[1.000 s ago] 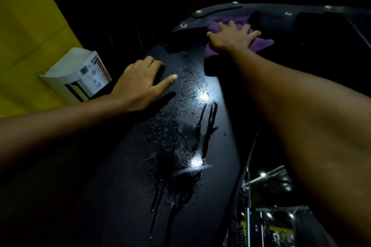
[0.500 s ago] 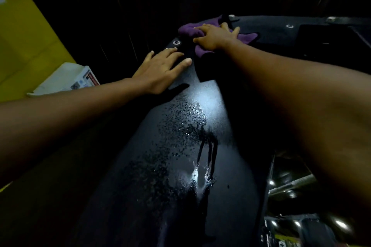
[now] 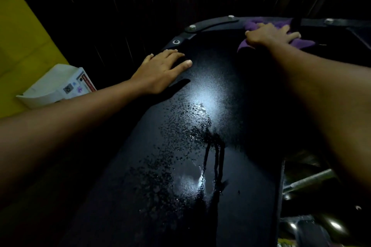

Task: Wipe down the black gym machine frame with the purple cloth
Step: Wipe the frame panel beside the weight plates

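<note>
The black gym machine frame [image 3: 230, 166] fills the middle of the head view as a broad glossy panel, wet with droplets and drip streaks. At its far top edge lies the purple cloth [image 3: 301, 43], beside a bolted black bracket [image 3: 210, 24]. My right hand [image 3: 271, 34] presses flat on the cloth with fingers spread and pointing right. My left hand [image 3: 162, 70] rests flat on the panel's upper left edge, fingers straight, holding nothing.
A white box with a printed label [image 3: 58, 86] sits at the left against a yellow wall [image 3: 24, 36]. Dark ribbed panelling stands behind the machine. Metal bars and machine parts [image 3: 309, 180] lie below the panel's right edge.
My right hand has slid the purple cloth to the right along the top edge. My left hand stays flat on the panel's left edge. The view has shifted.
</note>
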The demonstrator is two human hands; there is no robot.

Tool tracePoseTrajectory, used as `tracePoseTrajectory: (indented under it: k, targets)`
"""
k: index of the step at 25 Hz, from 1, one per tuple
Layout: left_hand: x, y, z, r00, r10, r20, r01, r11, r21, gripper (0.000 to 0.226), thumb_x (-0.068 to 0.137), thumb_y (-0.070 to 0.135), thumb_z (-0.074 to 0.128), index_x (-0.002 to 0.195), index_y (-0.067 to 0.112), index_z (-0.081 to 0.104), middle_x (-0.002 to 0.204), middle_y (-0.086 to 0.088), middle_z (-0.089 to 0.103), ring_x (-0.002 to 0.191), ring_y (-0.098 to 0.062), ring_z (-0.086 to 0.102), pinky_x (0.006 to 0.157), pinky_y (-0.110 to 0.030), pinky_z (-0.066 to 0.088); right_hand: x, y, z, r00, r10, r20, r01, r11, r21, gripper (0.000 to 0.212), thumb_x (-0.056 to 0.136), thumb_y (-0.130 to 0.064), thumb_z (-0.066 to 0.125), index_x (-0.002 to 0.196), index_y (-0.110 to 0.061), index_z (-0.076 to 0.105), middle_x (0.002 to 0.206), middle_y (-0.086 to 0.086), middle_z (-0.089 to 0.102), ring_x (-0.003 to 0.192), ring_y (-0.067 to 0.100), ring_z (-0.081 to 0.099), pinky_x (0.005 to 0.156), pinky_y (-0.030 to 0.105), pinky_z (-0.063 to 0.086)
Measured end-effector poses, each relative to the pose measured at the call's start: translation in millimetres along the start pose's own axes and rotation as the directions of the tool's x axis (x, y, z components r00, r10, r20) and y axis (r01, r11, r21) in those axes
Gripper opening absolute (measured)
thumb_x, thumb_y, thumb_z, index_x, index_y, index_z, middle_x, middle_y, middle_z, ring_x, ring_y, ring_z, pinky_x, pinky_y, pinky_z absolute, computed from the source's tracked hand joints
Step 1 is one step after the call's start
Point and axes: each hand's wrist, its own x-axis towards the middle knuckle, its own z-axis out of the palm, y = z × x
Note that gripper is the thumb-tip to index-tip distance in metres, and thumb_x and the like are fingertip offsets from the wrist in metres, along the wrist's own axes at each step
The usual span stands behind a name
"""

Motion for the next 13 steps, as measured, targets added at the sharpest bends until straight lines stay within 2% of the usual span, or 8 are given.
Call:
tracePoseTrajectory:
  k: [3, 6, 8, 10, 13]
  targets:
    - [-0.7, 1.5, -1.3, 0.999, -0.006, 0.038, 0.005, 1.0, 0.029, 0.058, 0.098, 0.052, 0.027, 0.148, 0.021, 0.03, 0.158, 0.001, 0.021, 0.145, -0.012, 0.015, 0.117, -0.04, 0.003, -14.2, -33.3, 4.5, 0.977, -0.213, 0.027, 0.213, 0.977, -0.015, 0.049, 0.096, -0.048, 0.036, 0.142, -0.032, 0.037, 0.154, 0.0, 0.027, 0.141, 0.036, 0.016, 0.11, 0.06, 0.007]
    - [-1.6, 3.5, -2.1, 0.997, -0.013, 0.075, 0.008, 0.998, 0.063, 0.062, 0.098, 0.053, 0.027, 0.15, 0.021, 0.023, 0.159, 0.001, 0.015, 0.146, -0.012, 0.009, 0.117, -0.038, 0.0, -33.8, -63.0, 9.1, 0.881, -0.465, 0.08, 0.466, 0.885, 0.012, 0.048, 0.096, -0.051, 0.037, 0.142, -0.038, 0.035, 0.155, -0.004, 0.027, 0.142, 0.034, 0.016, 0.11, 0.06, 0.006]
    - [-1.6, 3.4, -3.3, 0.996, -0.018, 0.089, 0.011, 0.997, 0.074, 0.063, 0.097, 0.053, 0.028, 0.151, 0.021, 0.021, 0.16, 0.001, 0.013, 0.147, -0.012, 0.007, 0.118, -0.038, 0.0, -38.5, -66.2, 8.9, 0.82, -0.564, 0.091, 0.565, 0.825, 0.019, 0.047, 0.096, -0.049, 0.04, 0.142, -0.04, 0.035, 0.154, -0.003, 0.03, 0.141, 0.032, 0.018, 0.109, 0.061, 0.007]
    - [-3.0, 2.0, -4.2, 0.996, -0.015, 0.093, 0.006, 0.995, 0.095, 0.063, 0.097, 0.053, 0.028, 0.151, 0.021, 0.02, 0.16, 0.002, 0.013, 0.147, -0.011, 0.007, 0.118, -0.039, 0.0, -31.3, -56.1, 2.8, 0.822, -0.561, 0.096, 0.56, 0.827, 0.034, 0.044, 0.096, -0.047, 0.041, 0.14, -0.042, 0.038, 0.15, 0.003, 0.035, 0.14, 0.03, 0.021, 0.108, 0.062, 0.009]
    - [-4.4, 1.2, -4.6, 0.994, -0.011, 0.106, 0.0, 0.994, 0.105, 0.064, 0.096, 0.053, 0.028, 0.151, 0.021, 0.02, 0.16, 0.002, 0.012, 0.147, -0.011, 0.006, 0.118, -0.04, 0.0, -11.8, -29.6, -3.3, 0.899, -0.43, 0.084, 0.426, 0.903, 0.064, 0.042, 0.097, -0.045, 0.041, 0.138, -0.041, 0.041, 0.15, 0.009, 0.034, 0.14, 0.031, 0.019, 0.109, 0.062, 0.007]
